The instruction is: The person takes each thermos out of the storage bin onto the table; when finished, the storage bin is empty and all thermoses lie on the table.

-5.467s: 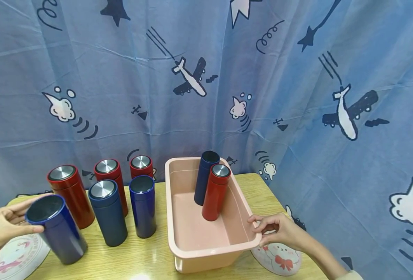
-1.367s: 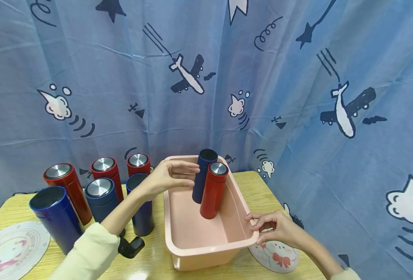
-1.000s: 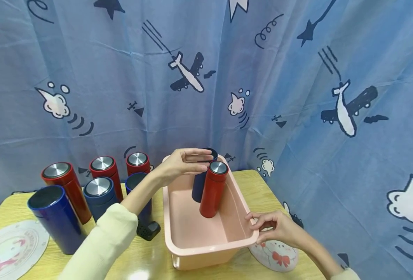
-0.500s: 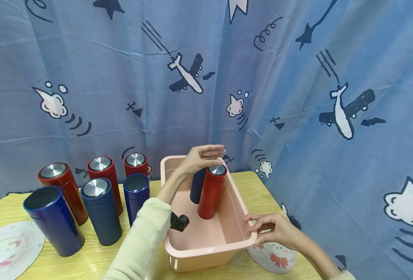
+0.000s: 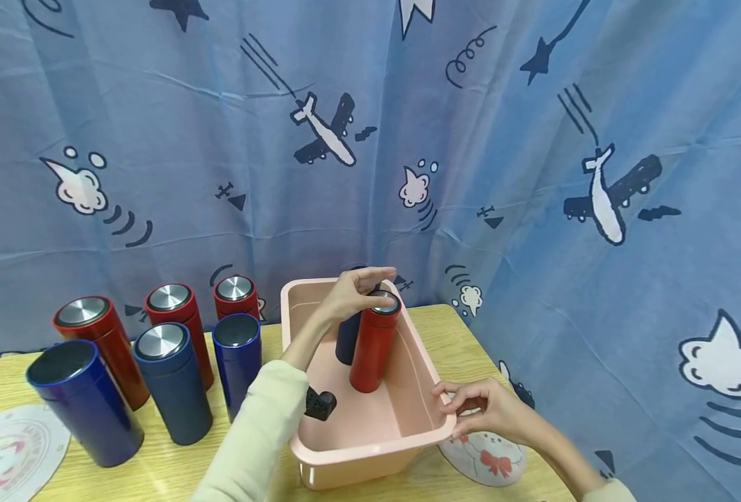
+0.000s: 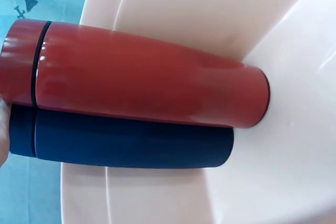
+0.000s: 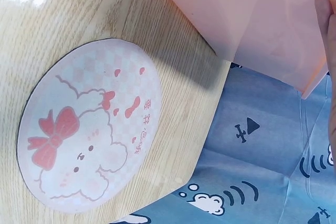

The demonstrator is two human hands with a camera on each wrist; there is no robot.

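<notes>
My left hand point(image 5: 350, 293) is over the pink plastic bin point(image 5: 304, 460), at the top of a red thermos flask point(image 5: 373, 355). Its thumb lies across the silver lid while the fingers reach out behind it, nearly straight. Beside that flask stands a dark blue one point(image 5: 347, 338), its top partly covered by the hand. In the left wrist view the red flask point(image 6: 147, 74) and the blue flask point(image 6: 131, 140) lean side by side, with one finger point(image 6: 2, 135) at the edge. My right hand point(image 5: 486, 411) pinches the bin's near right rim.
Several more flasks stand left of the bin, including a glossy blue one point(image 5: 88, 401), a matte blue one point(image 5: 176, 383) and a red one point(image 5: 109, 348). A round mat point(image 5: 12, 446) lies far left. A bear-print mat point(image 5: 489, 460) lies under the right hand. A curtain point(image 5: 219, 139) hangs behind.
Earlier, my left hand held the glossy blue flask at far left and set it on the table. It has since crossed right and lowered to the red flask. My right hand keeps the rim.
</notes>
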